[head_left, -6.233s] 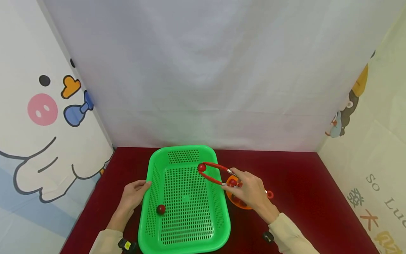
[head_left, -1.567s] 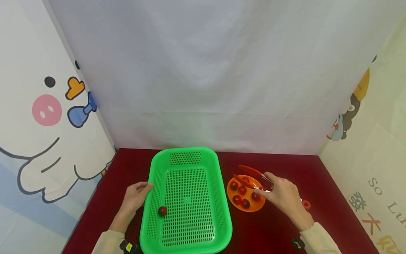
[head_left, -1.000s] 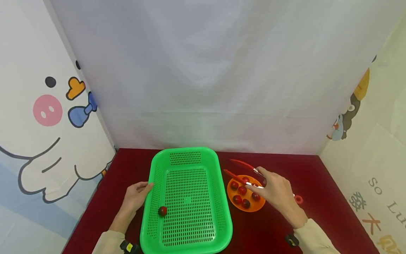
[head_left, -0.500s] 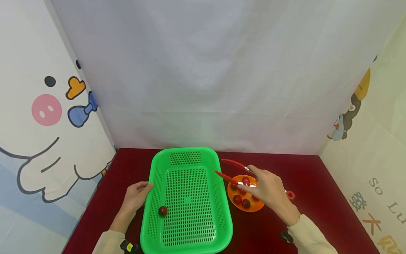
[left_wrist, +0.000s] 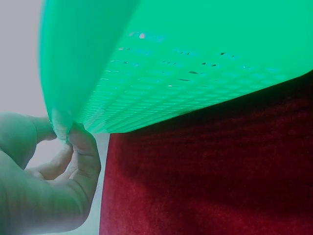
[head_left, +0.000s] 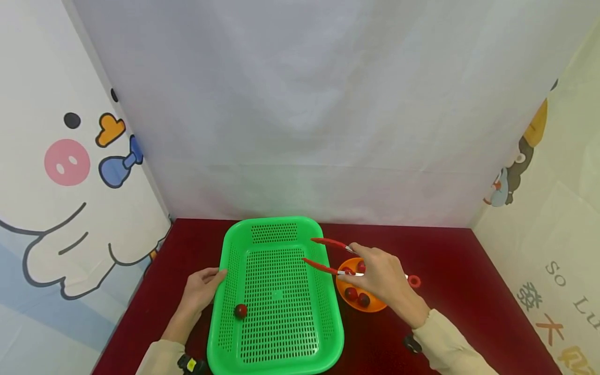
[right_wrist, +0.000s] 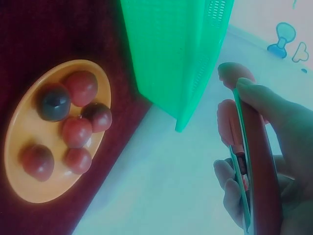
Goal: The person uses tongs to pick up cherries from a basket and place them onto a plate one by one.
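Observation:
My left hand (head_left: 200, 289) pinches the left rim of a green plastic basket (head_left: 276, 273) with a perforated floor; the left wrist view shows thumb and fingers closed on the rim's edge. One round dark-red fruit (head_left: 241, 311) lies in the basket's lower left. Red-tipped tongs (head_left: 321, 266) are gripped in my right hand (head_left: 382, 278), their arms spread with nothing between the tips, which overlap the basket's right side. Below that hand an orange plate (right_wrist: 54, 139) bears several round red fruits (right_wrist: 77, 131); in the head view my hand hides part of it.
A dark red cloth (head_left: 450, 291) covers the table under basket and plate. Behind stands a pale curtain (head_left: 300, 114). Printed panels rise at both sides, with a cartoon duck (head_left: 110, 130) on the left one.
Earlier the tongs held a red fruit over the basket; afterwards they were by the plate with nothing between the tips. Since then the right hand has moved left with them. Left hand stays put.

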